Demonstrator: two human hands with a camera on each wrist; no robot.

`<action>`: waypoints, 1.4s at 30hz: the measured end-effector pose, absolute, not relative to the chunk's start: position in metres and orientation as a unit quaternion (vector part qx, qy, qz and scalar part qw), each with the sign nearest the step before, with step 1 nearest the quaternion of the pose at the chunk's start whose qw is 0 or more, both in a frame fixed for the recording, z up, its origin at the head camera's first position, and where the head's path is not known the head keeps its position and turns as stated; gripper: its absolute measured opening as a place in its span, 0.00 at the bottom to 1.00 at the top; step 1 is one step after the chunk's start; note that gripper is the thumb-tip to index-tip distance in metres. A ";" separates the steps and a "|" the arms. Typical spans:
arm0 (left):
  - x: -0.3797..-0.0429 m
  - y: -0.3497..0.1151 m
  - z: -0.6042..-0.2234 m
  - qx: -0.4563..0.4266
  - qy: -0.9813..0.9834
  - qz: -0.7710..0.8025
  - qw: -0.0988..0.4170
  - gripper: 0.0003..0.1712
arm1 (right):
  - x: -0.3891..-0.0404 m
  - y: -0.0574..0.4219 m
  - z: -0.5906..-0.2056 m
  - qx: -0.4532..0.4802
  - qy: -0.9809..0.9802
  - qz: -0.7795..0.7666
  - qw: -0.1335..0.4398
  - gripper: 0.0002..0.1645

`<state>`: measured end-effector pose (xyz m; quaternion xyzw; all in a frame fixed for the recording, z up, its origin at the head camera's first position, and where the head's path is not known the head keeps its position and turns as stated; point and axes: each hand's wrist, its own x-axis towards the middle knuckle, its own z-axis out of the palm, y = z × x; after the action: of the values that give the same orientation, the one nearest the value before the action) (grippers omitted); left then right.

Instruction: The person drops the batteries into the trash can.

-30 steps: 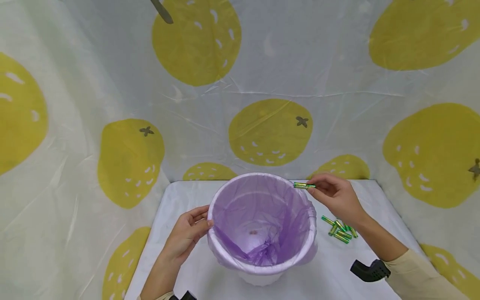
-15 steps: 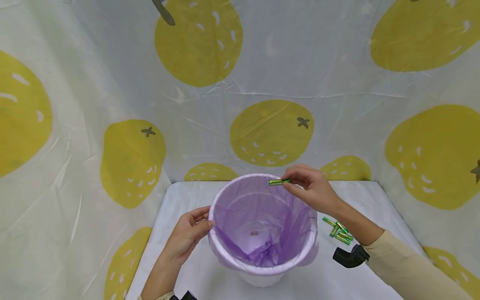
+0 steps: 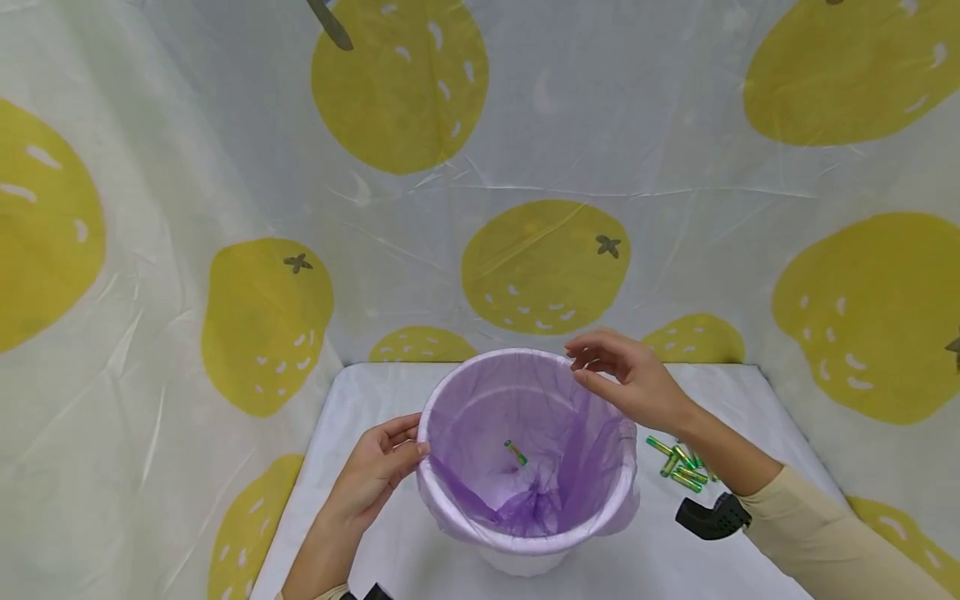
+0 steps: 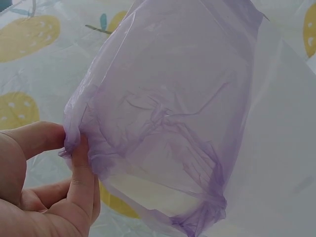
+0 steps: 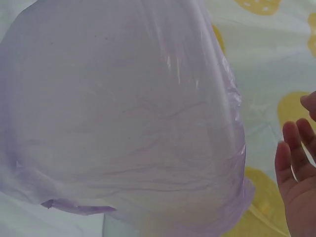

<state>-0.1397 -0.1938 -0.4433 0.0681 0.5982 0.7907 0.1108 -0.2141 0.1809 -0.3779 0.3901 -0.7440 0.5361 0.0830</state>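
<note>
a: what is the left hand [image 3: 382, 467] doing?

b: it is gripping the bin [image 3: 521, 565] at the left side of the rim, over the purple bag [image 3: 467, 417].

a: and the right hand [image 3: 633, 379]?

b: it is holding nothing. its thumb and fingers are standing apart, and it is hovering at the far right of the rim.

a: where is the lone battery [image 3: 516, 452] appearing?

b: it is showing inside the bin, below the rim and beyond the gathered folds of the bag. whether it is touching the bottom, i cannot tell.

a: where are the other batteries [image 3: 684, 457] lying?

b: they are lying in a loose heap on the bench [image 3: 390, 385], just right of the bin. the right forearm [image 3: 738, 454] is partly hiding them.

a: what is standing behind?

b: a curtain [image 3: 397, 267] is hanging there, showing yellow fruit.
</note>
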 end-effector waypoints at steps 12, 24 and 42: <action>-0.142 -0.192 -0.440 0.064 0.599 0.791 0.109 0.31 | -0.214 0.193 -0.383 0.389 -0.751 0.526 0.083 0.20; -0.141 -0.194 -0.441 0.069 0.596 0.793 0.109 0.31 | -0.206 0.216 -0.393 0.358 -0.775 0.512 0.097 0.22; -0.140 -0.194 -0.442 0.084 0.589 0.796 0.111 0.32 | -0.202 0.258 -0.425 0.268 -0.825 0.479 0.131 0.21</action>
<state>-0.1402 -0.1939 -0.4422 0.0835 0.5893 0.7959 0.1108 -0.2023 0.2585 -0.4255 0.2680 -0.8254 0.4792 0.1314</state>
